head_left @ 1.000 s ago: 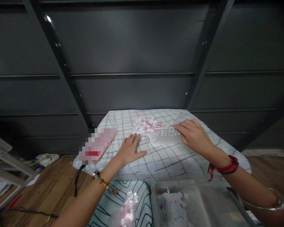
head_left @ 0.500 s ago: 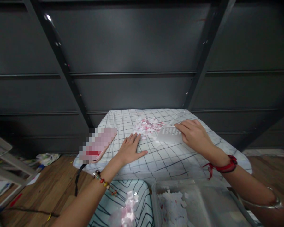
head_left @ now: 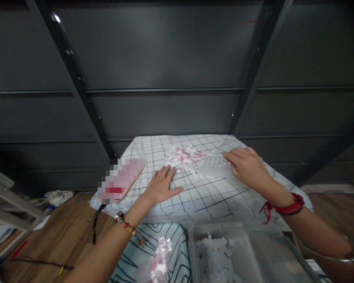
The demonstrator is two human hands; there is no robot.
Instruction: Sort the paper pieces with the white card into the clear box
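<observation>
On the checked cloth (head_left: 200,200) lies a loose heap of white and pink paper scraps (head_left: 185,154). My left hand (head_left: 163,184) rests flat on the cloth at the heap's near left side, fingers stretched and thumb out. In my right hand (head_left: 247,165) is a white plastic scraper (head_left: 214,167) with a row of slots along its top. The fingers pinch its right end, and its lower edge is at the cloth, just right of the heap. A few scraps (head_left: 191,171) lie between the heap and the scraper.
A blurred pink phone-like object (head_left: 125,179) lies at the cloth's left. Nearer me, a clear plastic box (head_left: 244,251) holds paper scraps, beside a light blue patterned surface (head_left: 177,251) bearing a shiny clear wrapper (head_left: 161,261). Dark panels (head_left: 165,51) stand behind.
My right hand and the scraper have shifted slightly to the right, away from the heap. My left hand stays in place on the cloth.
</observation>
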